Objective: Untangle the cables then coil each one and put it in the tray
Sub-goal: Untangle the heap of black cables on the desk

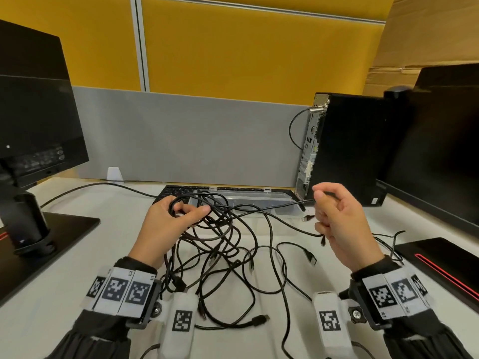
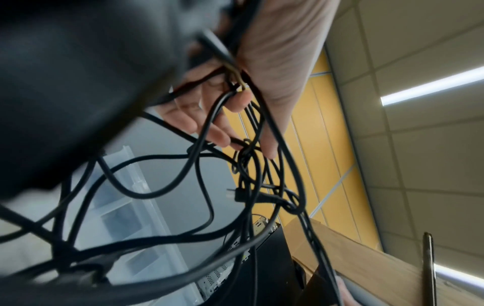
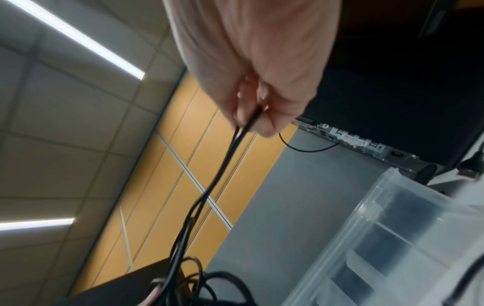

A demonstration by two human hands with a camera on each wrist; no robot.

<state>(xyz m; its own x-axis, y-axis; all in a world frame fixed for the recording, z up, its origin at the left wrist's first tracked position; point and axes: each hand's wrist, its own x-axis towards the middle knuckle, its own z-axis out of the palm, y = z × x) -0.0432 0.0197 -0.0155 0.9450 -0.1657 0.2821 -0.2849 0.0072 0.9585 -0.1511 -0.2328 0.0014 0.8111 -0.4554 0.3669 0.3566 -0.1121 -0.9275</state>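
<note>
Left hand (image 1: 168, 224) sits left of centre in the head view, fingers curled round a bunch of loops from the tangle of black cables (image 1: 228, 244), lifting them off the white desk (image 1: 85, 257). In the left wrist view those fingers (image 2: 217, 134) have several strands threaded between them. Right hand (image 1: 339, 218), over at centre right, pinches a single black cable (image 1: 285, 204) between thumb and forefinger and holds it up so the strand runs back left into the knot; the right wrist view shows that pinch too, with the cable (image 3: 228, 161) dropping down to the pile at the bottom of the frame. The rest of the mess sprawls across the lower middle of the desk, a few plugs sticking out loose. The clear plastic tray (image 1: 259, 200) is just behind the hands, on a black keyboard (image 1: 176, 190). A black PC tower (image 1: 344, 146) stands at right, with monitors at both edges.
</note>
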